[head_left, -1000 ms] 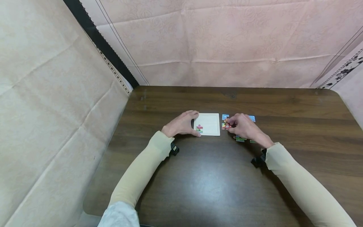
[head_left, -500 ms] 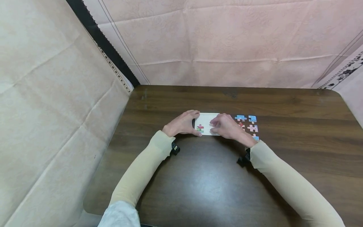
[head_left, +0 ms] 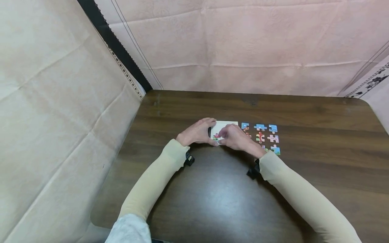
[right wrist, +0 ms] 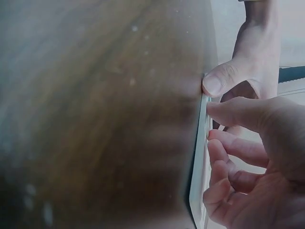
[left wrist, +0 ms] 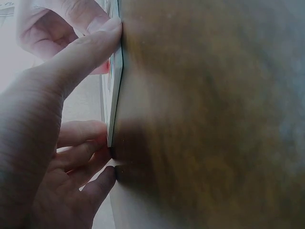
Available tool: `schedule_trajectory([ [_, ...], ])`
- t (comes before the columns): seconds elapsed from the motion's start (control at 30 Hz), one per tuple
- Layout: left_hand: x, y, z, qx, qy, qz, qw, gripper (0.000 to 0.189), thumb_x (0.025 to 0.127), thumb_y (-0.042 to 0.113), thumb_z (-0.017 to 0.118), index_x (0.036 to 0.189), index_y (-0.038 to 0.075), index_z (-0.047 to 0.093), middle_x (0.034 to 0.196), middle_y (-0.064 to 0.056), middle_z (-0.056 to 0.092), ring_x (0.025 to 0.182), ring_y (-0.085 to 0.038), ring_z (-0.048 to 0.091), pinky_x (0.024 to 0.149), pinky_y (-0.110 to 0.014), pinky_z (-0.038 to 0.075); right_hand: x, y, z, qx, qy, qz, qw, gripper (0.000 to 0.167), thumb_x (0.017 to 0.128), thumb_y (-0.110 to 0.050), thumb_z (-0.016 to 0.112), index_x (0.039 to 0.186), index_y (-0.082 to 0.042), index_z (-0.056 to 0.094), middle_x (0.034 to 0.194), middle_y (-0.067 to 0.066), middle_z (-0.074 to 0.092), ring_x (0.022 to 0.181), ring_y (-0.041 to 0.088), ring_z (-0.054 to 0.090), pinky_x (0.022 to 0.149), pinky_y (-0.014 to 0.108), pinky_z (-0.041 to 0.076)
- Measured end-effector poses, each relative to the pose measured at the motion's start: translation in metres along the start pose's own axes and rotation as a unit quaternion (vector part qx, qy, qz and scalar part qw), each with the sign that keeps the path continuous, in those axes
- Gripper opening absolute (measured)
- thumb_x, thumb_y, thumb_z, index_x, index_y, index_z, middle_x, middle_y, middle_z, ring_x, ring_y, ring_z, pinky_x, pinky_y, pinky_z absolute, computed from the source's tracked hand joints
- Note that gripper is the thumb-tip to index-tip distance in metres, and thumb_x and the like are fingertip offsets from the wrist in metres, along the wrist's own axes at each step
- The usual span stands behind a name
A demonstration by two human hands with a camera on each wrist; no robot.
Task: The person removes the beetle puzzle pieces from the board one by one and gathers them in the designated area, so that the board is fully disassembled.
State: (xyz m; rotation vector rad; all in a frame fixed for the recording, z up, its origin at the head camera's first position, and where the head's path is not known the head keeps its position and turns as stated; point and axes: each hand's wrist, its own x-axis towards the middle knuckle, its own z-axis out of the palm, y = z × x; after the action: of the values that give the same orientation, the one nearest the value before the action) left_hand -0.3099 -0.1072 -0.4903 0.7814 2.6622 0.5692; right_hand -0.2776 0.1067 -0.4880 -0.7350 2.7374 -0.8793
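A shallow white puzzle tray [head_left: 223, 125] lies on the table, partly covered by both hands. My left hand [head_left: 197, 131] holds its left side, thumb at the near corner and fingers at the far edge. In the left wrist view the left thumb [left wrist: 90, 50] lies along the tray's edge [left wrist: 116, 100]. In the tray's near left corner shows a pink-and-green puzzle piece [head_left: 216, 136]. My right hand [head_left: 235, 137] is over the tray, its bent thumb and forefinger at a puzzle piece in that corner, mostly hidden. In the right wrist view the right thumb [right wrist: 233, 110] reaches the tray's near edge.
Several loose puzzle pieces lie in rows to the right of the tray, among them a blue one [head_left: 273, 128], a pink one [head_left: 273, 138] and a red one [head_left: 260, 136]. My right forearm partly covers the nearest row. Light cloth [head_left: 249, 44] hangs behind the brown table [head_left: 194, 104].
My right hand has moved left from the loose pieces onto the tray, then on to its near left corner. The left hand stays at the tray's left side. The camera has shifted slightly.
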Motion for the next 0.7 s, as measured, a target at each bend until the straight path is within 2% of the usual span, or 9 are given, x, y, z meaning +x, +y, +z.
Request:
schedule_trajectory([
  [0.33,0.0006,-0.0005,-0.0004,0.002,0.001,0.004,1.0,0.104,0.086,0.051,0.092,0.167,0.008,0.043,0.178,-0.01,0.038,0.168,-0.029,0.032,0.137,-0.046,0.031,0.0017,-0.0038,0.0001,0.008,-0.011,0.026,0.9996,0.027,0.09,-0.009,0.086,0.112,-0.001,0.073,0.107,0.015,0.077,0.099,0.027,0.073,0.095,0.046,0.06],
  [0.7,0.0033,-0.0009,0.0003,0.01,0.009,0.02,0.9997,0.101,0.085,0.048,0.094,0.164,0.005,0.048,0.176,-0.013,0.042,0.166,-0.03,0.036,0.136,-0.045,0.033,0.0026,-0.0054,0.0013,0.003,0.0,0.029,0.9996,0.024,0.087,-0.006,0.085,0.109,-0.001,0.076,0.1,0.013,0.08,0.092,0.023,0.075,0.089,0.042,0.062],
])
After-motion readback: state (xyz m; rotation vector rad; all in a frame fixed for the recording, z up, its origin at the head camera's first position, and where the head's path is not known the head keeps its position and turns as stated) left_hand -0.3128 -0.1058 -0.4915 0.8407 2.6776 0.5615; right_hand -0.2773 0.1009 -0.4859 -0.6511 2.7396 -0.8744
